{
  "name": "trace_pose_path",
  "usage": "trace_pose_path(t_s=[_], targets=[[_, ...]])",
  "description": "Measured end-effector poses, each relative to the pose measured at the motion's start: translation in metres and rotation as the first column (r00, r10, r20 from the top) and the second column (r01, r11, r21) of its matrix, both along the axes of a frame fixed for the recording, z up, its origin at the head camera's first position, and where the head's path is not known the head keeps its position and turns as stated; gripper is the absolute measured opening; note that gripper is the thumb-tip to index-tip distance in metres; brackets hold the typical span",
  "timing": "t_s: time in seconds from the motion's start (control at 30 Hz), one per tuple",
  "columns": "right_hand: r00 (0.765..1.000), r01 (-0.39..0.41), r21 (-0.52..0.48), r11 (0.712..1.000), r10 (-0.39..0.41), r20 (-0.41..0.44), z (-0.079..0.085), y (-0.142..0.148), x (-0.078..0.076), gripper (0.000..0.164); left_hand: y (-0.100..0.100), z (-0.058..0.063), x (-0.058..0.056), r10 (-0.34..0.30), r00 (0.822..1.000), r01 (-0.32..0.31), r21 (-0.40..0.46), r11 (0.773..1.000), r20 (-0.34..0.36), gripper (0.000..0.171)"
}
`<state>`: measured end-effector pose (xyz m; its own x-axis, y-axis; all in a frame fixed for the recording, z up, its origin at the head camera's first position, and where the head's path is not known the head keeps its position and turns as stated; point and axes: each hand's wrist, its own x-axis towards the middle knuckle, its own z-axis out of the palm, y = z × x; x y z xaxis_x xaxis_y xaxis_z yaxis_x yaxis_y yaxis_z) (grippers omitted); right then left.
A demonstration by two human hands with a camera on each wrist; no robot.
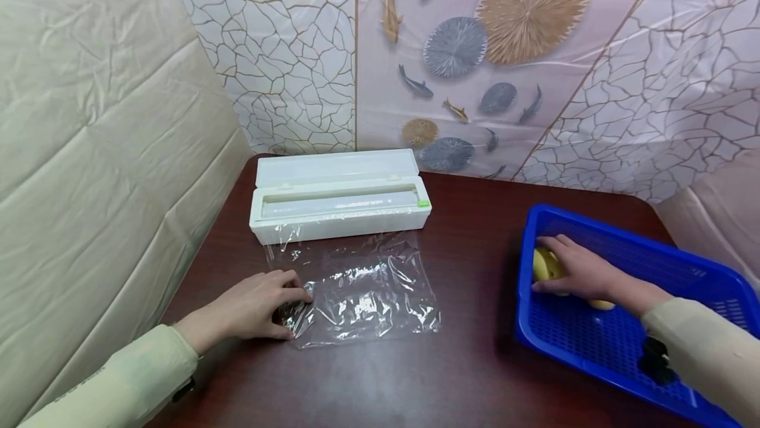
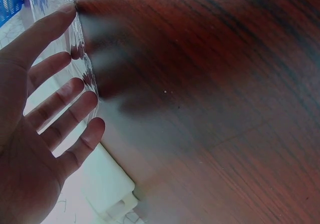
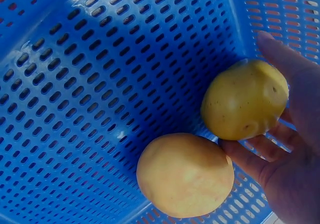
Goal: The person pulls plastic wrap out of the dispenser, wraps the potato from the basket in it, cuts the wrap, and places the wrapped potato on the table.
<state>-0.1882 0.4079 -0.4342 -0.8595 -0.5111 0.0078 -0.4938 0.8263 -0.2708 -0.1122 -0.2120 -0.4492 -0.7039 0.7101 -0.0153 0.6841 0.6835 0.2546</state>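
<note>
My left hand [image 1: 261, 306] rests at the left edge of a clear sheet of plastic wrap [image 1: 365, 296] on the table. In the left wrist view its fingers are loosely spread, with the fingertips right at the crinkled edge of the wrap [image 2: 80, 34]. The sheet trails from a white wrap dispenser box [image 1: 341, 223] with its lid up. My right hand [image 1: 584, 273] reaches into a blue basket [image 1: 594, 362]. Its fingers and thumb spread about a yellow potato [image 3: 245, 99]. Beside that potato, close to a fingertip, lies a paler, rounder, smooth piece of produce [image 3: 185, 175].
A dark red-brown wooden table [image 1: 380, 382] bears the box and the basket. Behind it hangs a patterned cloth [image 1: 297, 52], and a beige cloth [image 1: 107, 151] covers the left side. The basket has raised, slotted walls around the produce.
</note>
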Motion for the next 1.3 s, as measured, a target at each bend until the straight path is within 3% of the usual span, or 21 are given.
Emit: trace_pose_path(t_s=[0.13, 0.23, 0.43, 0.6, 0.8, 1.0, 1.13, 1.3], targets=[[0.999, -0.025, 0.045, 0.999, 0.027, -0.029, -0.02, 0.014, -0.011, 0.091, -0.001, 0.0, 0.0, 0.005, 1.0, -0.005, -0.002, 1.0, 0.003, 0.059], [0.998, -0.045, 0.068, 0.997, 0.048, -0.046, -0.02, 0.016, -0.011, 0.088, -0.001, 0.001, 0.0, 0.005, 1.0, -0.005, 0.001, 1.0, 0.006, 0.059], [0.998, -0.05, 0.042, 0.998, 0.052, -0.042, 0.024, -0.008, 0.011, 0.076, -0.002, 0.001, 0.0, 0.002, 1.0, -0.002, 0.004, 1.0, 0.012, 0.06], [0.997, -0.003, 0.048, 0.999, 0.006, -0.072, 0.053, -0.013, 0.017, 0.075, -0.003, 0.0, 0.0, 0.001, 1.0, -0.001, 0.001, 1.0, 0.006, 0.06], [0.995, 0.061, 0.043, 0.997, -0.057, -0.082, 0.078, -0.009, 0.018, 0.075, -0.004, -0.001, -0.001, 0.0, 1.0, 0.0, 0.0, 1.0, 0.009, 0.061], [0.975, 0.055, 0.012, 0.998, -0.051, -0.215, 0.1, -0.011, 0.017, 0.076, -0.004, -0.002, -0.001, -0.008, 1.0, 0.008, 0.005, 1.0, 0.001, 0.061], [0.963, 0.024, -0.005, 1.0, -0.025, -0.268, 0.111, -0.023, 0.012, 0.077, -0.005, -0.003, 0.0, -0.01, 1.0, 0.01, -0.001, 1.0, 0.002, 0.062], [0.971, 0.005, -0.038, 0.999, -0.014, -0.238, 0.121, -0.054, 0.006, 0.077, -0.005, -0.003, -0.001, -0.02, 1.0, 0.02, -0.008, 1.0, -0.003, 0.063]])
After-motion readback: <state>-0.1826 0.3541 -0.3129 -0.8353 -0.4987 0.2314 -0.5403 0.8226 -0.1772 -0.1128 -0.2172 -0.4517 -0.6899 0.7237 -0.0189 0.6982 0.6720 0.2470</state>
